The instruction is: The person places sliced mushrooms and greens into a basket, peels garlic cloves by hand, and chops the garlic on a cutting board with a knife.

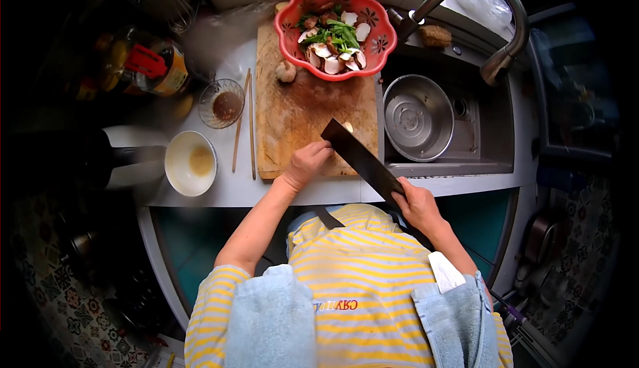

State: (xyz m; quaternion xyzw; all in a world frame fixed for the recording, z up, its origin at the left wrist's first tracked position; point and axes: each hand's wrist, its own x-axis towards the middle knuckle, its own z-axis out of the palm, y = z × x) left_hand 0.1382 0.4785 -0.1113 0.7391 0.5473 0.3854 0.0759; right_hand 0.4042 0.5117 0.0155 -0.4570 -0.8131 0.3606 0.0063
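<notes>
My right hand [419,203] is wrapped round the handle of a dark, wide-bladed knife [363,158]. The blade slants up and left over the front part of a wooden cutting board [286,125]. My left hand [309,163] is closed at the blade's left side, its fingertips touching or close to it; what they hold, if anything, is hidden. A small pale piece [348,127], perhaps garlic, lies just beyond the blade. Farther back on the board sits a garlic bulb [285,71], beside a red bowl [293,54] of sliced mushrooms and green leaves.
Chopsticks [252,128], a glass bowl with brown sauce [221,104] and a white bowl [190,164] stand left of the board. To the right, a metal basin [419,118] sits in the sink [492,138] under a curved faucet [516,25]. Jars [160,68] stand at the back left.
</notes>
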